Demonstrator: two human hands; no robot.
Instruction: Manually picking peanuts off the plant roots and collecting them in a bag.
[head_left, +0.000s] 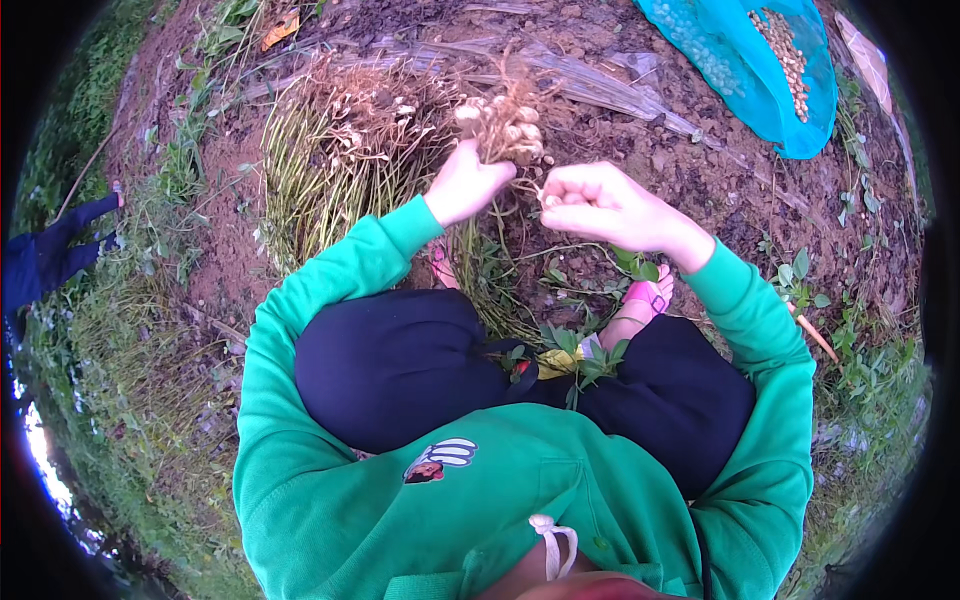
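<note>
My left hand (471, 184) grips a peanut plant by its stems, just below the root end. Its tangled roots and pale peanut pods (517, 133) point away from me, and the green stems (480, 262) hang down between my legs. To the right of it, my right hand (611, 210) has its fingers curled in. A thin peanut strand (527, 184) runs to those fingertips; whether a pod is inside the fingers is hidden. Beside my left hand lies a heap of pulled peanut plants (337, 172), their roots at the far end.
A blue mesh bag (750, 75) with peanuts (784, 60) lies at the far right on bare soil (675, 165). Dry flat stalks (592, 86) cross the ground. My pink-sandalled foot (645, 300) is near leafy stems. Another person's dark-clothed legs (60, 251) show at far left.
</note>
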